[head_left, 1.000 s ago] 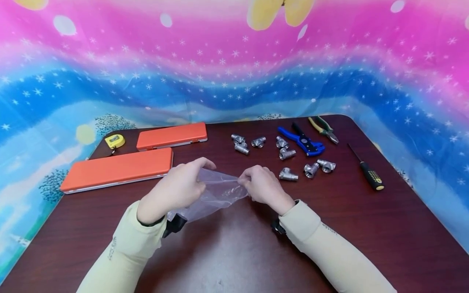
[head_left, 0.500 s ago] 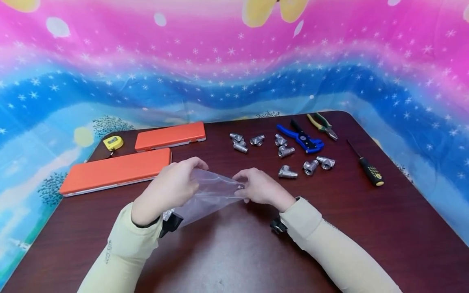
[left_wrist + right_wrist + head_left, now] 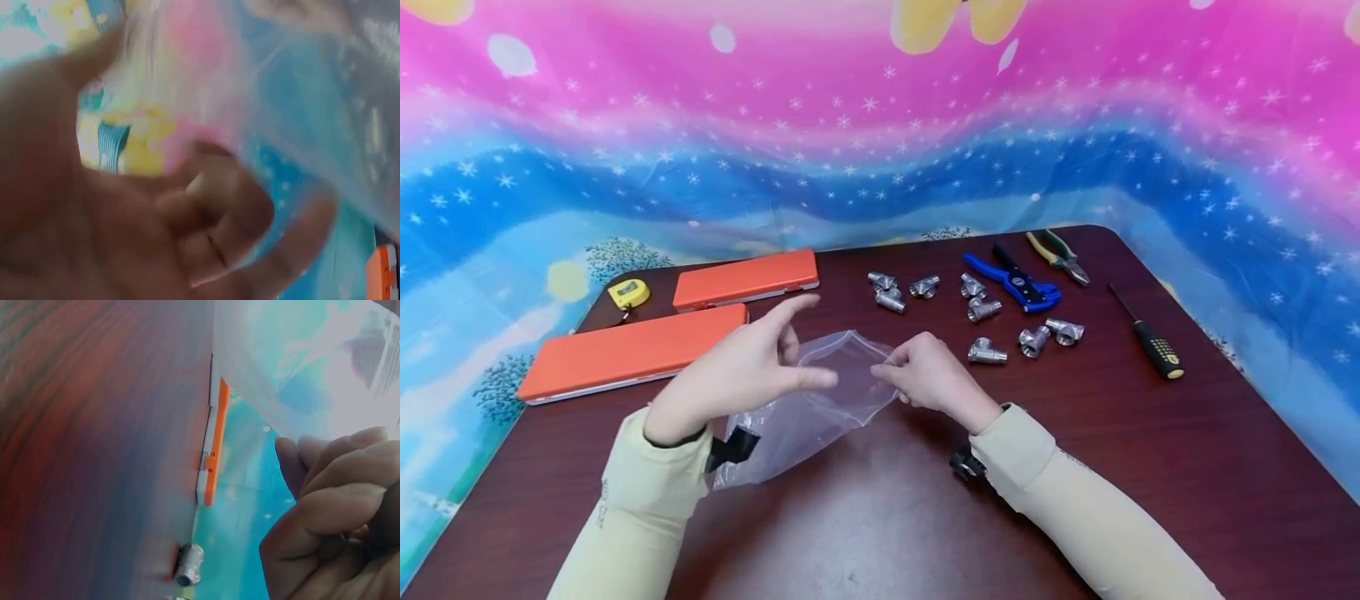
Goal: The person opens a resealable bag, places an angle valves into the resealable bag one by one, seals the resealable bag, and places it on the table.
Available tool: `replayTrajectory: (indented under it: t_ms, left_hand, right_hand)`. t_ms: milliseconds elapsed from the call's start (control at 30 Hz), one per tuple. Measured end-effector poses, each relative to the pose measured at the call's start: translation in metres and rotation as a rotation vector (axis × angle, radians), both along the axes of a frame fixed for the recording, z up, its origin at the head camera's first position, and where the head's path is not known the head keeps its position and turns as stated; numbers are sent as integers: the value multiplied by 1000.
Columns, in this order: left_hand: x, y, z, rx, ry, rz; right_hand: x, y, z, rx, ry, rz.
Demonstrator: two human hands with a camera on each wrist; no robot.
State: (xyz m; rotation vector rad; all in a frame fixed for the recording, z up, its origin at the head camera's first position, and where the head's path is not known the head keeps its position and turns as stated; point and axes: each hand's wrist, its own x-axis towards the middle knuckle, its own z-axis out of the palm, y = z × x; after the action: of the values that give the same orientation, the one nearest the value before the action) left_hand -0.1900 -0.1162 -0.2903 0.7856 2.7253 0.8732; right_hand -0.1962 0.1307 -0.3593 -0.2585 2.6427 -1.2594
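Currently, a clear, crinkled plastic bag (image 3: 816, 423) hangs over a glossy, dark red-brown tabletop (image 3: 880, 533). At the bag's two o'clock, the right hand (image 3: 928, 375) pinches its edge narrowly between thumb and fingertips. At ten o'clock, the left hand (image 3: 745, 371) is spread wide, thumb and forefinger well apart, the other fingers bent; whether it touches the bag, I cannot tell. Beyond that hand, also toward ten, lies a long, flat orange case (image 3: 632, 350) with a white base. Silvery, T-shaped metal pipe fittings (image 3: 987, 352) lie between one and three o'clock.
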Motion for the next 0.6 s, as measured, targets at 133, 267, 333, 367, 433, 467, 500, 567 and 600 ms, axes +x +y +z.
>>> replayTrajectory:
  t_ms: [133,267,333,367,433,467,500,567,600]
  left_hand:
    - [-7,-10,-21,-6,56,-170]
    - [-5,-4,-51,-48,46,-198]
    - [-4,1,-63,-55,57,-195]
    - [-4,4,-68,-51,66,-195]
    - [-6,8,-76,-52,102,-193]
    - [-7,9,-78,-49,123,-195]
    - [-8,10,-80,-47,139,-197]
    - [-12,11,-83,-34,167,-204]
    - [-14,11,-83,-25,173,-208]
  right_hand:
    - [-1,0,-3,-47,-82,-17]
    - [-2,0,-4,-79,-143,-31]
    - [-3,0,-4,-85,-154,-29]
    - [-3,0,-4,-84,-156,-26]
    - [-3,1,-4,-85,-159,-18]
    - [-4,2,-4,-84,-162,-14]
    - [-4,2,-4,-83,-165,-9]
    - [-4,4,-4,-74,-171,6]
    - [-4,5,-4,-66,-172,15]
